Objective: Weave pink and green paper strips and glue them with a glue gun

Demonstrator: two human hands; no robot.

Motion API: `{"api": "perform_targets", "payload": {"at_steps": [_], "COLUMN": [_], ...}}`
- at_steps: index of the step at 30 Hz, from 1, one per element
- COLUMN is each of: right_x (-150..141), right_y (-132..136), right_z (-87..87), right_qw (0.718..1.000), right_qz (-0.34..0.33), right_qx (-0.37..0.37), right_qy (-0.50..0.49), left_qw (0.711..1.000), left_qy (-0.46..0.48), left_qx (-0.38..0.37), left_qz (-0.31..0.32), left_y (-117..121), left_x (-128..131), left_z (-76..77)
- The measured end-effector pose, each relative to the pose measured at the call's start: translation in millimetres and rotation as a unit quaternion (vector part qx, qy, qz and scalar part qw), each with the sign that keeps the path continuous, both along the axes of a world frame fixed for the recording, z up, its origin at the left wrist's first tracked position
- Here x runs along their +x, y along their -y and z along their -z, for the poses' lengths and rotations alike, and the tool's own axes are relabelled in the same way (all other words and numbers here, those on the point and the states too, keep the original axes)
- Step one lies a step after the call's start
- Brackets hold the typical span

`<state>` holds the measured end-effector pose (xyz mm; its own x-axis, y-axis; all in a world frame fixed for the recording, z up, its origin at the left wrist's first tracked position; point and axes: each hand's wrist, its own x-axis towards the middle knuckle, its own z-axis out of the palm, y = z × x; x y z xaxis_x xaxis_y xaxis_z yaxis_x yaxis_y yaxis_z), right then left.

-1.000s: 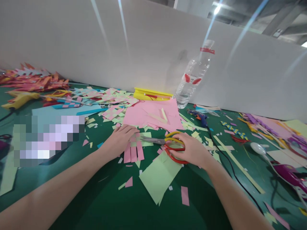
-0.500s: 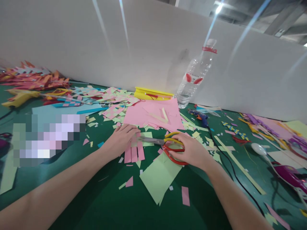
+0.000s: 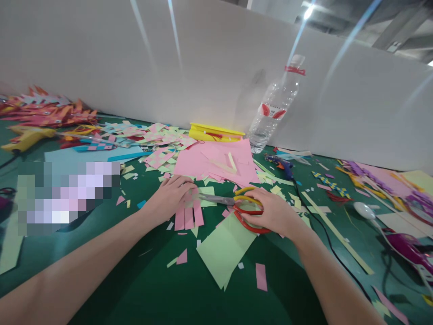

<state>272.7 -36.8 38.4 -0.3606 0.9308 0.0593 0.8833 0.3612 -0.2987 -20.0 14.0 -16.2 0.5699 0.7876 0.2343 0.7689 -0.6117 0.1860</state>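
My right hand (image 3: 272,212) grips the scissors (image 3: 223,200) by their red and yellow handles, the blades pointing left. The blade tips reach the fingers of my left hand (image 3: 172,196). Closed over a piece of pink paper (image 3: 189,216), my left hand keeps it near the table; strips of the paper hang toward me, parted by slits. Just below the scissors lie green paper squares (image 3: 226,250), stacked slightly askew. A larger pink sheet (image 3: 216,158) lies beyond both hands, with paper strips on it.
Paper scraps (image 3: 261,276) litter the green table (image 3: 162,293). A plastic bottle (image 3: 274,108) leans at the white partition (image 3: 169,67). Glue guns lie at both sides: a yellow one (image 3: 29,137), a blue one (image 3: 282,164) with its cord, and a magenta tool (image 3: 411,250) at right.
My right hand has drawn the scissors slightly to the right, so the blade tips sit a little farther from my left fingers. My left hand and the pink paper stay nearly still.
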Motion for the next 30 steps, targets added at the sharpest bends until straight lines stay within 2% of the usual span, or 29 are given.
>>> {"api": "perform_targets", "payload": {"at_steps": [13,21,25,30], "right_x": [16.4,16.0,9.1,2.5], "right_y": [-2.6,0.1,0.7,-0.1], "right_z": [-6.4,-8.0,-4.7,2.0], "right_qw": [1.000,0.998,0.997,0.994], "right_qz": [0.014,0.019,0.027,-0.012], "right_qx": [-0.025,0.059,0.070,0.086], "right_qy": [0.009,-0.016,0.024,0.063], "left_qw": [1.000,1.000,1.000,0.999], "left_qy": [0.004,0.012,0.025,0.029], "left_qx": [-0.002,-0.010,0.002,-0.006], "left_qz": [-0.003,-0.012,-0.014,-0.013], "left_y": [0.1,0.3,-0.4,-1.0], "left_x": [0.3,1.5,1.2,1.6], "left_z": [0.2,-0.4,2.4,1.6]}}
